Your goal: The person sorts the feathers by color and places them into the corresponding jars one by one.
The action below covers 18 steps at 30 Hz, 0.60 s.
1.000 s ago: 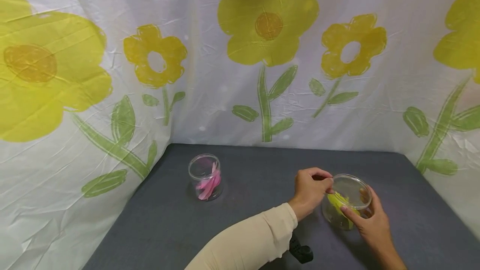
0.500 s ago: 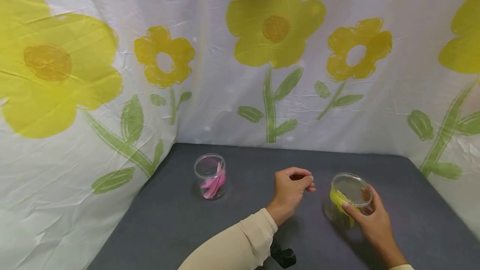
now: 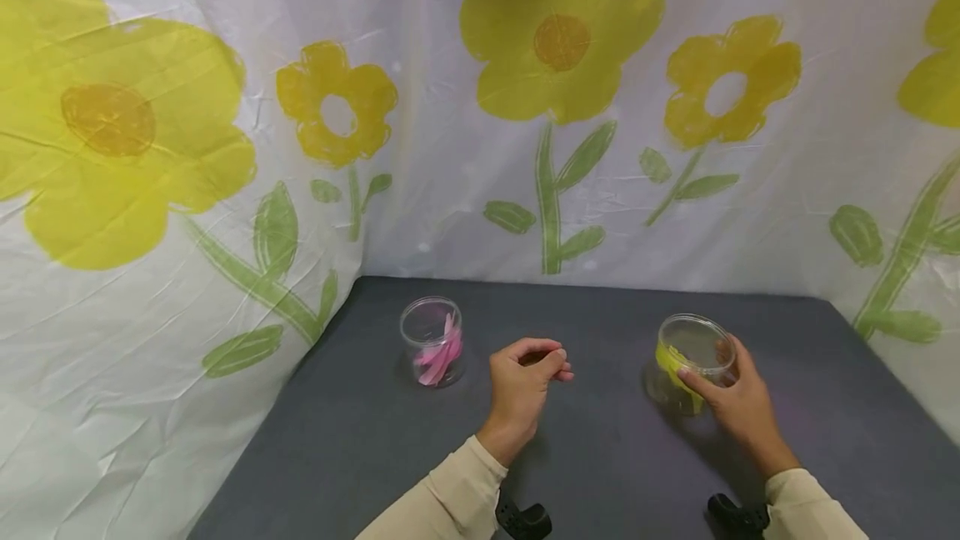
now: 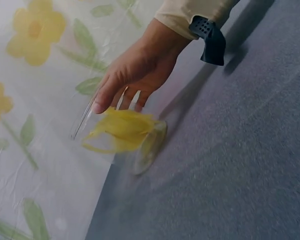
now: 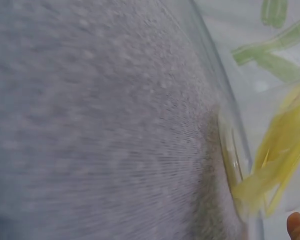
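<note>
My right hand [image 3: 738, 407] grips a clear round jar [image 3: 701, 357] from its right side, thumb on the near wall and fingers round the far side. Yellow strips [image 4: 122, 130] lie bunched inside it, as the left wrist view also shows. My left hand [image 3: 525, 382] is between this jar and another clear jar [image 3: 431, 319] on the left. Its fingers curl loosely, thumb near the index fingertip, and nothing shows in them. Pink strips [image 3: 442, 352] lean inside the left jar. At the right wrist view's edge are fingertips [image 5: 296, 225] beside the yellow strips.
Dark grey cloth [image 3: 600, 473] covers the table. A white curtain [image 3: 450, 190] printed with yellow flowers hangs behind it and along both sides. Black straps [image 3: 525, 519] show at both wrists.
My left hand has drawn away from the rim of the jar with yellow strips and moved left, toward the other jar. My right hand keeps its grip, its jar shifted slightly farther away.
</note>
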Each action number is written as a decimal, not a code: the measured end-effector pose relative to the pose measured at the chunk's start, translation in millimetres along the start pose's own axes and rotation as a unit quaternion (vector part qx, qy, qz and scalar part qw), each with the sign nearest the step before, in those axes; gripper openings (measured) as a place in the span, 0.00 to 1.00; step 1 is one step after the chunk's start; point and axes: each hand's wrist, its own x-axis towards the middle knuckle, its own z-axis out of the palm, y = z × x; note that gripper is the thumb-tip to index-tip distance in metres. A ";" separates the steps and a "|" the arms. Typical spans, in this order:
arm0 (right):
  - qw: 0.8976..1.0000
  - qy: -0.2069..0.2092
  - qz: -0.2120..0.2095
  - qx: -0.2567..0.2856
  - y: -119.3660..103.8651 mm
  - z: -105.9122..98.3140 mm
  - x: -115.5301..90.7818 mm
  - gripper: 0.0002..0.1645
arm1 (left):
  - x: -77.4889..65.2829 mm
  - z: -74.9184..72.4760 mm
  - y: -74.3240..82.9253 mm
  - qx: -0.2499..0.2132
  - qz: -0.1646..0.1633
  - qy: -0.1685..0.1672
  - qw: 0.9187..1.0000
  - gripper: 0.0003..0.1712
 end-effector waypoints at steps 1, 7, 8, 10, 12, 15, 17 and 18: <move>1.000 -0.004 0.001 -0.002 -0.2 -0.3 2.1 0.59 | -0.4 -2.4 1.1 0.000 -0.001 0.003 1.000 0.05; 1.000 -0.017 0.012 -0.012 -1.1 -1.5 14.1 0.62 | -4.0 -10.2 6.3 0.000 -0.004 0.015 1.000 0.05; 1.000 -0.016 0.016 -0.013 -0.7 -1.9 14.9 0.62 | -4.7 -10.6 6.7 0.000 -0.004 0.014 1.000 0.05; 1.000 -0.014 0.022 -0.015 0.0 -2.4 15.6 0.62 | -6.1 -11.3 7.6 -0.001 -0.004 0.013 1.000 0.04; 1.000 -0.009 0.023 -0.017 0.7 -2.8 15.7 0.62 | -7.0 -11.8 8.0 0.000 -0.005 0.013 1.000 0.05; 1.000 -0.004 0.020 -0.018 1.8 -3.2 16.7 0.62 | -7.5 -12.5 8.5 0.003 -0.006 0.014 1.000 0.04; 1.000 -0.003 0.017 -0.014 2.1 -3.1 17.9 0.62 | -7.2 -12.7 8.8 0.005 -0.007 0.017 1.000 0.04; 1.000 -0.004 0.016 -0.012 2.5 -2.9 18.3 0.62 | -7.0 -12.6 9.2 0.005 -0.007 0.019 1.000 0.04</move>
